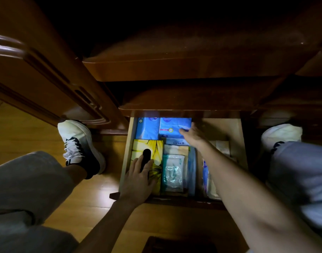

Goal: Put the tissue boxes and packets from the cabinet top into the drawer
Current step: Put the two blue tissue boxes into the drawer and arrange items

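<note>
The bottom drawer (126,143) is pulled out and holds several tissue items. Two blue tissue packs lie at its back: one (148,128) on the left, another (172,126) beside it. My right hand (192,134) reaches in with its fingers on the right edge of that second blue pack. A yellow tissue box (156,152) with a dark oval slot lies front left, and my left hand (138,178) rests flat on it, fingers spread. A clear green-edged packet (173,172) lies beside the box. More white and blue packets (208,179) sit partly hidden under my right forearm.
The cabinet top (174,66) and an upper ledge (184,105) overhang the drawer's back. A carved wooden panel (46,73) stands at the left. My legs and white shoes (78,141) flank the drawer on the wooden floor (101,207). The light is dim.
</note>
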